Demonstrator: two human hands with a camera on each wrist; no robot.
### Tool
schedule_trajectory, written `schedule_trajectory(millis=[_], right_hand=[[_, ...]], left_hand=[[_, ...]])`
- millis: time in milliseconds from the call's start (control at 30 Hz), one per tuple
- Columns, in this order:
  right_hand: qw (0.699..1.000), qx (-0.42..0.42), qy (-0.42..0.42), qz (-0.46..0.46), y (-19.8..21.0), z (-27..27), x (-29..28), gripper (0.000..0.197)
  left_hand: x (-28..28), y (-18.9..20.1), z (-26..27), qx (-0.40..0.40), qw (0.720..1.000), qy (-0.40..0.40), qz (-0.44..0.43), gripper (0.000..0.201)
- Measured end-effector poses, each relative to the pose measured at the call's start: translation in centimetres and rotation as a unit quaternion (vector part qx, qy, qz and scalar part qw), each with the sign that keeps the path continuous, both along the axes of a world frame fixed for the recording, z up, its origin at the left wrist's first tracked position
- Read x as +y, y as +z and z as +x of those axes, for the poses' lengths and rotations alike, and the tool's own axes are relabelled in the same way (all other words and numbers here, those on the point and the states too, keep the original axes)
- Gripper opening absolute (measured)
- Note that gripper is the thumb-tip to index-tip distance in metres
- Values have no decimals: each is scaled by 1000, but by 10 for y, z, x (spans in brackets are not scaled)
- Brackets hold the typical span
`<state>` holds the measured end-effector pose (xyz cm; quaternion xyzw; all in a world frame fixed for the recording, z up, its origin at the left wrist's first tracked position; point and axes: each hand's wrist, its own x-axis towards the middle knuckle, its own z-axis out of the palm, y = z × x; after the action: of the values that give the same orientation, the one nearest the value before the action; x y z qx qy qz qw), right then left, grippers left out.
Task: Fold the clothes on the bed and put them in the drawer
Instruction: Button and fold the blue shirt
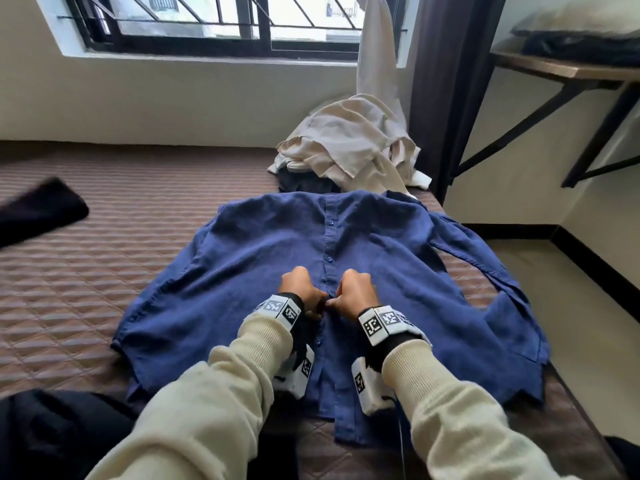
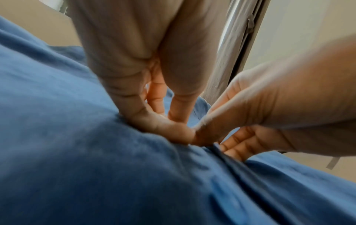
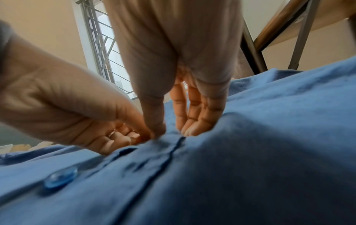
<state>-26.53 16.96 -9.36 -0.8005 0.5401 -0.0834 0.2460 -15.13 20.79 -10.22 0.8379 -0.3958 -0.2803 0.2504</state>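
A dark blue button-up shirt [image 1: 263, 258] lies spread flat on the bed [image 1: 86, 289], front up, collar toward the window. Both hands meet at its button strip, about halfway down. My left hand [image 1: 317, 303] pinches the left edge of the strip between thumb and curled fingers. Opposite it, my right hand [image 1: 337, 301] pinches the other edge, and the two thumbs touch. In the left wrist view my thumb [image 2: 165, 127] presses into the shirt [image 2: 96, 167]. The right wrist view shows a blue button [image 3: 60, 177] lower on the strip, unfastened.
A crumpled beige garment pile [image 1: 346, 147] sits beyond the collar over something dark. A dark garment [image 1: 38, 209] lies at the far left, another [image 1: 52, 434] at the near left. The bed's right edge drops to the floor [image 1: 554, 289] under a wall shelf [image 1: 571, 71].
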Motion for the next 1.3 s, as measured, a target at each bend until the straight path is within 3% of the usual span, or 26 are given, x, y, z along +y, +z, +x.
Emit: schedule_trajectory(millis=[133,267,467,600,733,833,933,1100,1300], right_hand=[[999,-30,-10,-5,5,-3,-2,25],[994,-111,-19,4,6,-8,0,13],[990,-136,5,29,-1,-4,3,14],[977,-182,-25,106,-6,-7,-3,14],[957,-228,-43,173,-12,-2,-5,28],[959,-228,-42,163,-16,1,-6,38],[964,-213,-33,156,-18,0,-8,30],[960,-215,-18,179,-17,-7,-11,6],[957,-224,-33,181,-21,-4,-10,18]], left_hand=[[0,10,2,-11,999,-29,36,22],[-3,12,6,105,994,-17,34,27],[-1,14,6,165,986,-17,34,28],[2,14,4,198,980,-6,25,27],[0,12,1,226,973,33,22,24],[-2,13,-3,250,965,70,40,31],[1,16,-4,276,958,62,40,29],[4,15,-2,261,963,51,45,17],[-1,5,-2,204,975,69,54,15]])
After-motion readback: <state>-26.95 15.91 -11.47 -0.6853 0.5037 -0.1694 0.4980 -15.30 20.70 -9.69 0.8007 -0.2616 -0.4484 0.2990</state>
